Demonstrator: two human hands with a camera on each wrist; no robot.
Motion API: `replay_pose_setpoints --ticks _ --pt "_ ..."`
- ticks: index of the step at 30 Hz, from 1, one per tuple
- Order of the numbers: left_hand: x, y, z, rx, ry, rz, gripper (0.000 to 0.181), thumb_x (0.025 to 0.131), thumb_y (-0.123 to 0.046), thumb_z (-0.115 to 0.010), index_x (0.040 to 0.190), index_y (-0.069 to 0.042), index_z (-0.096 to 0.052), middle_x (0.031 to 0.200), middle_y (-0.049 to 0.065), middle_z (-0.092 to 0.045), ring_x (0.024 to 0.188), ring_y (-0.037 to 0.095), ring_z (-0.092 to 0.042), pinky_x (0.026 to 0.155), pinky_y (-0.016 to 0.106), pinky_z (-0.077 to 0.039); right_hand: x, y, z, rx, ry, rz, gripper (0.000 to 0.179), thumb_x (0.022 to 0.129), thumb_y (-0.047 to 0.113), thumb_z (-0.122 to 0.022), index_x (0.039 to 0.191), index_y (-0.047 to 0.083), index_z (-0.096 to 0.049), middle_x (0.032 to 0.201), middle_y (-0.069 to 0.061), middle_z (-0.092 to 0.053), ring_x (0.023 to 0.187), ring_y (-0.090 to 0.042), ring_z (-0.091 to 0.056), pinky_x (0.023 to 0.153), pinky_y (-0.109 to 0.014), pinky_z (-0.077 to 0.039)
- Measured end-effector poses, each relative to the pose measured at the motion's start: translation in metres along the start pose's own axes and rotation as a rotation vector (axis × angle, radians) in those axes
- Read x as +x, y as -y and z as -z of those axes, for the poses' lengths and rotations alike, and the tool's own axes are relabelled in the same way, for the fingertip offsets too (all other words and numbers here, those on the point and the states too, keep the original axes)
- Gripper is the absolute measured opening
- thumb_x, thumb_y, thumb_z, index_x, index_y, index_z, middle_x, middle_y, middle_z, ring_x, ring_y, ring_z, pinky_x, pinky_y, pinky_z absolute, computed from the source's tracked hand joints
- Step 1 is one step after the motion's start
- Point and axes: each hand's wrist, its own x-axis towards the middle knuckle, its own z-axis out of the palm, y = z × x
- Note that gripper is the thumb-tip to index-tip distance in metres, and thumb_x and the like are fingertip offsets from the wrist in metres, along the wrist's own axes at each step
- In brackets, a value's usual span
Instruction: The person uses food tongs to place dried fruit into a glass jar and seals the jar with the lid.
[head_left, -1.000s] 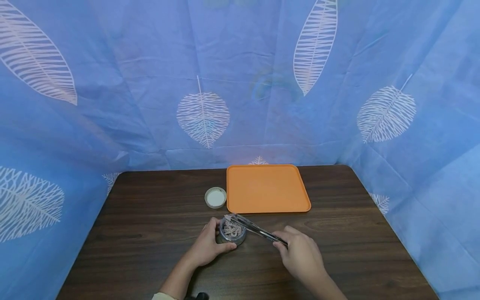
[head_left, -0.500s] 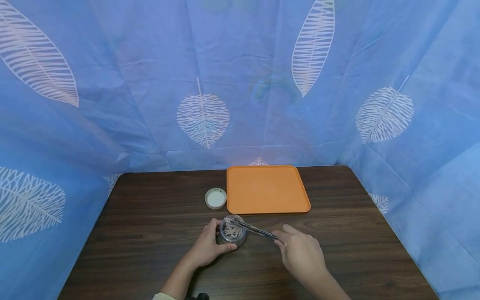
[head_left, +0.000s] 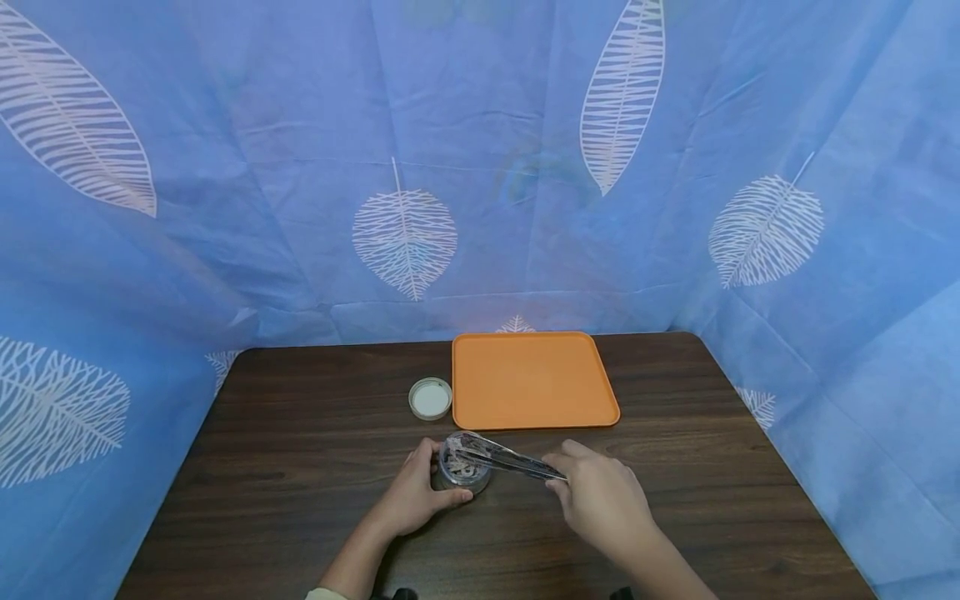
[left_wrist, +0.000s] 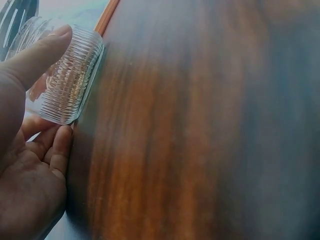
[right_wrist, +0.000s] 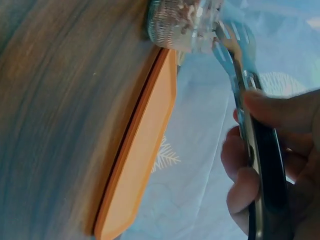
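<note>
A small clear jar (head_left: 468,483) with ribbed sides stands on the table, holding several pale greyish-brown strips (head_left: 459,469). My left hand (head_left: 412,493) grips it from the left, and the thumb lies across the glass in the left wrist view. My right hand (head_left: 603,502) holds metal tongs (head_left: 517,461) by their dark handles. The fork-like tips (right_wrist: 245,37) are at the jar's mouth, and in the head view they reach over the strips. Whether they pinch a strip cannot be told. A round lid (head_left: 431,398) lies just behind the jar with its white inside up.
An orange tray (head_left: 536,381) lies at the back of the dark wooden table (head_left: 300,467), right beside the lid. Blue cloth (head_left: 487,233) with white leaf prints hangs behind and along the sides. Small black objects (head_left: 405,593) show at the bottom edge.
The tongs' two arms came close together half a second ago and now stand wider apart, their tips still at the jar. The left hand and jar stay in place.
</note>
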Motion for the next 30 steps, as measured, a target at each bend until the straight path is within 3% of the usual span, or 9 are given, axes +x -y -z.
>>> replay_pose_setpoints --ticks 10,24,27,30 --pt "0.001 0.002 -0.001 0.015 -0.019 -0.005 0.076 0.085 -0.044 -0.094 0.137 -0.009 -0.051 0.130 0.012 -0.061 0.118 0.025 -0.056 0.098 0.047 -0.051 0.004 -0.009 -0.001 0.236 0.120 -0.160 0.032 0.089 0.021 -0.090 0.120 0.022 -0.083 0.083 0.018 -0.058 0.058 -0.003 -0.041 0.054 -0.022 -0.037" --pt "0.001 0.000 -0.002 0.010 -0.029 0.001 0.074 0.084 -0.044 -0.096 0.134 -0.010 -0.053 0.132 0.012 -0.061 0.120 0.027 -0.059 0.100 0.049 -0.053 0.004 -0.033 -0.008 0.490 0.122 -0.335 0.042 0.095 0.026 -0.086 0.135 0.020 -0.075 0.103 0.005 -0.068 0.078 -0.011 -0.052 0.063 -0.024 -0.044" --pt "0.001 0.000 -0.002 0.007 -0.027 0.008 0.074 0.084 -0.044 -0.095 0.134 -0.010 -0.053 0.133 0.013 -0.061 0.122 0.028 -0.060 0.101 0.050 -0.054 0.002 -0.040 -0.010 0.516 0.108 -0.354 0.044 0.097 0.026 -0.083 0.139 0.016 -0.072 0.111 0.001 -0.070 0.092 -0.013 -0.061 0.076 -0.029 -0.054" --pt "0.001 0.000 -0.002 0.003 -0.024 0.004 0.075 0.084 -0.044 -0.095 0.135 -0.010 -0.053 0.134 0.014 -0.060 0.123 0.030 -0.060 0.101 0.052 -0.054 -0.002 -0.048 -0.013 0.540 0.097 -0.364 0.046 0.100 0.026 -0.080 0.142 0.010 -0.069 0.122 -0.006 -0.071 0.107 -0.021 -0.067 0.093 -0.045 -0.060"
